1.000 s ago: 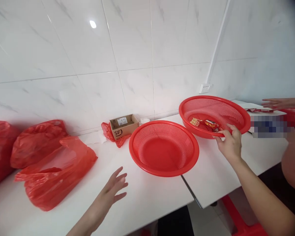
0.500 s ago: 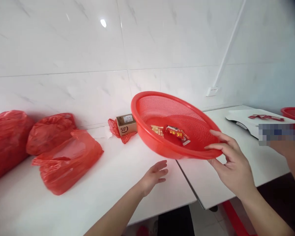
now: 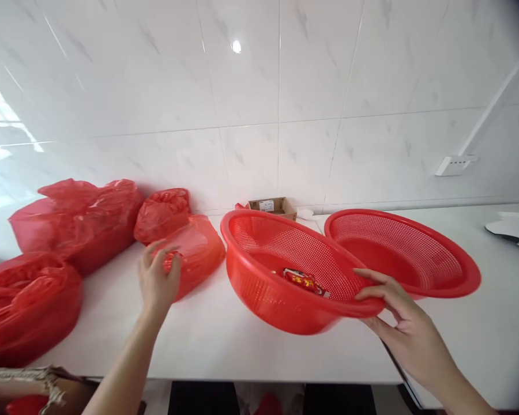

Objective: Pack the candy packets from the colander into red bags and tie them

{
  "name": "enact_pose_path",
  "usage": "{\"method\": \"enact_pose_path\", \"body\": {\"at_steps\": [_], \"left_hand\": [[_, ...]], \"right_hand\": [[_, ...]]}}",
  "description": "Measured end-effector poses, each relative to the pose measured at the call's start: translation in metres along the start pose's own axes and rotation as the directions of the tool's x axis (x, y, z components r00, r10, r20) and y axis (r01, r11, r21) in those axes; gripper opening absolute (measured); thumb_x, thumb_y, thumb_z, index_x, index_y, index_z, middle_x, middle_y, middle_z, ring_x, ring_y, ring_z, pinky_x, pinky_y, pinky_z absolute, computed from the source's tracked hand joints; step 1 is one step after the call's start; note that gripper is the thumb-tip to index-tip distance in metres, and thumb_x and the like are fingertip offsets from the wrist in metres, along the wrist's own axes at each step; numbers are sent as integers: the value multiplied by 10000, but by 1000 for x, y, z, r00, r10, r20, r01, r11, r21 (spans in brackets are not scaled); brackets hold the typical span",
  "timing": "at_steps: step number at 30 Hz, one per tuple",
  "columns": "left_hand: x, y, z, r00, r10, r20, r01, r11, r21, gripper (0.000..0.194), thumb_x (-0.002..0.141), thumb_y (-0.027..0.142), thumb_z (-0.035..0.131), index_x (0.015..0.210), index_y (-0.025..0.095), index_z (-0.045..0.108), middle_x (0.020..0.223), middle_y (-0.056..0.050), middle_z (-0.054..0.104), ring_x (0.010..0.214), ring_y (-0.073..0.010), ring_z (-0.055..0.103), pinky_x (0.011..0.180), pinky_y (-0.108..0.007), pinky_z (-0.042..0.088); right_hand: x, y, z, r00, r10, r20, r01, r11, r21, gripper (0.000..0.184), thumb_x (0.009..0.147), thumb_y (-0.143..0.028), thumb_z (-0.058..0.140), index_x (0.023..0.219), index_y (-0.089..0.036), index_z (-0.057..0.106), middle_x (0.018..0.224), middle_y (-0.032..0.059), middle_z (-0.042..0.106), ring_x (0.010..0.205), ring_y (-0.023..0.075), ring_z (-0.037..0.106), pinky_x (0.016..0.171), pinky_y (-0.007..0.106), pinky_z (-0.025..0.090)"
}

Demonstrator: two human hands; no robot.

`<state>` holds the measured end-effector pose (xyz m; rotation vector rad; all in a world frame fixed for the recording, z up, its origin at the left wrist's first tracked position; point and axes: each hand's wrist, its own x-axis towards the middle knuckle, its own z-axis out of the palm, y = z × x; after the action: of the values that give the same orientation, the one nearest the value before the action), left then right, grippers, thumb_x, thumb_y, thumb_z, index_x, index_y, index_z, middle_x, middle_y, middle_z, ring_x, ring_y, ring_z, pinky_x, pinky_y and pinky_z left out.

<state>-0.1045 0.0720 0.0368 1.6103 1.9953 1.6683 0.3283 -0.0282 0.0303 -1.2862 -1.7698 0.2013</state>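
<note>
My right hand [image 3: 409, 328] grips the near right rim of a red plastic colander [image 3: 277, 305], thumb below and fingers over the edge. The colander tilts, and a few small wrapped snacks [image 3: 301, 279], red, yellow and dark, lie at its bottom. My left hand [image 3: 160, 276] is raised with its fingers apart, in front of a red plastic bag [image 3: 201, 253]. I see nothing held in it; whether it touches the bag I cannot tell. A second red colander [image 3: 398, 256] stands to the right, partly behind the first.
Several full red bags [image 3: 90, 225] line the left of the white table [image 3: 225, 357]. A small cardboard box [image 3: 281, 208] stands by the tiled wall, below and left of a socket [image 3: 455, 166]. A torn carton [image 3: 23, 380] shows at lower left, a white scale [image 3: 514, 227] at far right.
My view has turned left. The left hand has moved left to the red bag, while the right hand has kept hold of the colander and lowered it. Another colander now shows behind it.
</note>
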Motion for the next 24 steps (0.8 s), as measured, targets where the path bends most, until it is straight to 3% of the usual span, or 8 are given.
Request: {"method": "enact_pose_path", "body": {"at_steps": [4,6,9,12,15,18,20,24], "left_hand": [[26,-23,-17,997,-78,10,65,889,454,483,866,541,505,1212,231,637,1551,-139,213,1405,-448,165,1069,-656,190],[26,-40,-18,983,-164,86,107,883,457,498,835,560,533,1155,205,671,1492,-189,306,1330,-481,307,1001,-672,285],[9,-59,-15,956,-223,189,116,882,458,410,824,508,539,1026,193,706,1352,-194,466,1126,-406,539,930,-590,411],[-21,-65,-10,943,-210,258,87,904,419,357,825,490,514,914,208,713,1248,-150,538,1068,-350,576,915,-514,448],[-52,-62,-12,944,-184,272,82,934,349,381,839,519,479,841,213,707,1175,-120,558,1033,-298,591,900,-439,470],[-79,-57,-19,947,-168,273,90,957,277,420,850,572,456,841,226,695,1096,-81,576,901,-233,618,806,-366,511],[-95,-54,-25,948,-153,278,104,977,184,400,846,579,484,883,236,687,1064,-64,583,885,-216,620,769,-340,525],[-124,-46,-30,965,-143,219,176,974,-140,354,819,500,603,1085,268,619,1138,-57,581,1072,-238,584,873,-357,524]], "right_hand": [[-3,10,20,1000,7,-29,-11,993,-119,122,882,-371,558,959,-301,622,1343,33,523,1206,258,539,656,292,571],[-6,18,28,998,-9,-58,-4,977,-212,145,884,-382,543,971,-301,627,1338,32,526,1218,263,523,592,272,558],[-6,34,39,995,-39,-92,1,926,-377,175,886,-374,511,988,-290,627,1316,34,544,1207,269,526,612,298,560],[-3,50,49,996,-35,-84,-13,860,-511,211,882,-364,477,975,-257,633,1294,68,549,1166,297,544,619,344,555],[1,51,59,994,-68,-85,7,818,-575,268,876,-364,465,995,-216,655,1348,131,494,1222,373,493,797,504,525],[0,19,68,979,-110,-172,7,859,-512,297,873,-368,509,1078,-203,646,1451,161,389,1325,432,371,942,637,402],[-2,-18,77,966,-139,-217,57,938,-343,241,872,-321,547,1069,-215,636,1456,147,390,1343,397,363,998,605,380],[3,-90,116,969,-238,65,218,949,227,165,898,-181,521,1025,-249,601,1158,88,624,1113,215,591,928,357,498]]}}
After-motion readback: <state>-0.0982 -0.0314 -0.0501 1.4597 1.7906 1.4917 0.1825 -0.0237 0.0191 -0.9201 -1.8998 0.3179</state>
